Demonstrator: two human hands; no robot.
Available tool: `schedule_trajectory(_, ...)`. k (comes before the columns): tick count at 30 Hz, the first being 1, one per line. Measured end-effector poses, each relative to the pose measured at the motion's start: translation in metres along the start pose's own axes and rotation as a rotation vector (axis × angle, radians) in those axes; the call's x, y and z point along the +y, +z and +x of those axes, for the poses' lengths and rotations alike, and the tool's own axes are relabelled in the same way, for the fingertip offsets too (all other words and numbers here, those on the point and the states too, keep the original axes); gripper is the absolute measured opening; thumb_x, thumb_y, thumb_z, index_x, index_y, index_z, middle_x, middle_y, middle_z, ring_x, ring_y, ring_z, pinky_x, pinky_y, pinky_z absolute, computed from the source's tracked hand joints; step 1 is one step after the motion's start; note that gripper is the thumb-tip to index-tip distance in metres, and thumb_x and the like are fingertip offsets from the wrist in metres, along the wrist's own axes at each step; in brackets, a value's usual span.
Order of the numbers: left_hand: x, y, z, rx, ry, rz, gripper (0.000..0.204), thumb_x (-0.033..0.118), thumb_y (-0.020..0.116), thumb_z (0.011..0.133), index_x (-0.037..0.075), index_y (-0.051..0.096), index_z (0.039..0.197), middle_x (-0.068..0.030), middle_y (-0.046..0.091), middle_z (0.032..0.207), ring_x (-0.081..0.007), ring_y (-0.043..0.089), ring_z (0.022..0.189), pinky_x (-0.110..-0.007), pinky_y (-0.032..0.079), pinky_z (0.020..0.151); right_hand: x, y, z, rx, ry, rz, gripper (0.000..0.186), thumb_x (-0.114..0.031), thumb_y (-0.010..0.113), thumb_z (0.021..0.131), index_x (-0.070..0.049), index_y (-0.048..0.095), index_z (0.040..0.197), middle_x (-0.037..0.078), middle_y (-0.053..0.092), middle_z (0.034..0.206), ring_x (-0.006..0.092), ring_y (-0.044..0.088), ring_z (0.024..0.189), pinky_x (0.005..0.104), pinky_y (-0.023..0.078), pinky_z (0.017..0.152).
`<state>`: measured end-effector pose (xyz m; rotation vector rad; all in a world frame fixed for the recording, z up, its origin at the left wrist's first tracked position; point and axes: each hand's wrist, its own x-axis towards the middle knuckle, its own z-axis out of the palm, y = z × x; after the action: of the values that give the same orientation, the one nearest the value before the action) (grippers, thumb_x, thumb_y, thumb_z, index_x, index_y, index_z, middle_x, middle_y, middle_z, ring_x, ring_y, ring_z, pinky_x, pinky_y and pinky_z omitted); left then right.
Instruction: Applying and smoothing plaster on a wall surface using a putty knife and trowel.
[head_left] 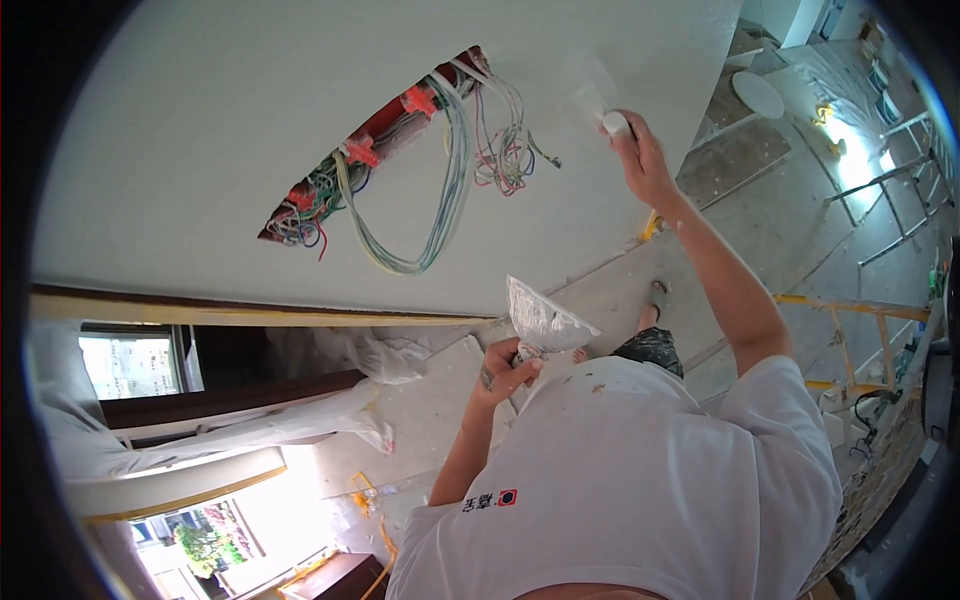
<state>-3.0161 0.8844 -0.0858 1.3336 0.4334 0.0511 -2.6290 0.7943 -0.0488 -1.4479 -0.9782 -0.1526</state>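
Note:
My right hand (648, 165) is raised to the pale wall (560, 220), its fingers closed round a putty knife with a white, rounded handle end (616, 124). The blade is hard to make out against a faint whitish patch on the wall. Lower down, in front of my white shirt, my left hand (508, 374) grips a wide putty knife (545, 322) by its handle. White filler covers much of that triangular blade. Left of my right hand, a long red-edged opening in the wall (385, 125) holds bundles of wires (440, 220), some hanging out in loops.
Metal ladder frames (905, 185) and a yellow frame (850, 303) stand on the right. Plastic sheeting (250, 425) drapes the dark window frame on the left. A yellow cord (365, 495) lies on the dusty floor (430, 410). A round white disc (758, 94) is at upper right.

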Motion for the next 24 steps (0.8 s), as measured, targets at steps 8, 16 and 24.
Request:
schedule_trajectory(8, -0.004, -0.015, -0.006, 0.181, -0.142, 0.025, 0.012, 0.009, 0.067, 0.087, 0.002, 0.06, 0.08, -0.0033, 0.06, 0.064, -0.0087, 0.053, 0.052, -0.024, 0.04, 0.046, 0.017, 0.062, -0.001, 0.011, 0.116, -0.154, 0.032, -0.012, 0.058, 0.092, -0.006, 0.051, 0.122, 0.015, 0.065, 0.101, 0.0336, 0.063, 0.08, 0.0427, 0.05, 0.068)
schedule_trajectory(16, -0.01, -0.022, -0.009, 0.228, -0.124, 0.038, 0.014, 0.011, 0.067, 0.087, 0.003, 0.06, 0.079, -0.0032, 0.059, 0.062, -0.0087, 0.052, 0.05, -0.023, 0.039, 0.044, -0.001, 0.033, 0.036, -0.066, -0.368, -0.367, 0.041, -0.028, 0.073, 0.079, -0.01, 0.059, 0.114, 0.007, 0.066, 0.106, 0.0249, 0.065, 0.089, 0.039, 0.051, 0.071)
schedule_trajectory(24, -0.014, -0.026, -0.016, 0.308, -0.128, -0.013, 0.014, 0.01, 0.071, 0.085, 0.003, 0.06, 0.079, -0.0005, 0.057, 0.061, -0.0068, 0.051, 0.05, -0.023, 0.04, 0.045, -0.024, 0.02, 0.075, -0.385, -0.725, -0.565, 0.042, -0.038, 0.077, 0.072, -0.013, 0.063, 0.103, -0.002, 0.067, 0.102, 0.0162, 0.064, 0.088, 0.0319, 0.049, 0.069)
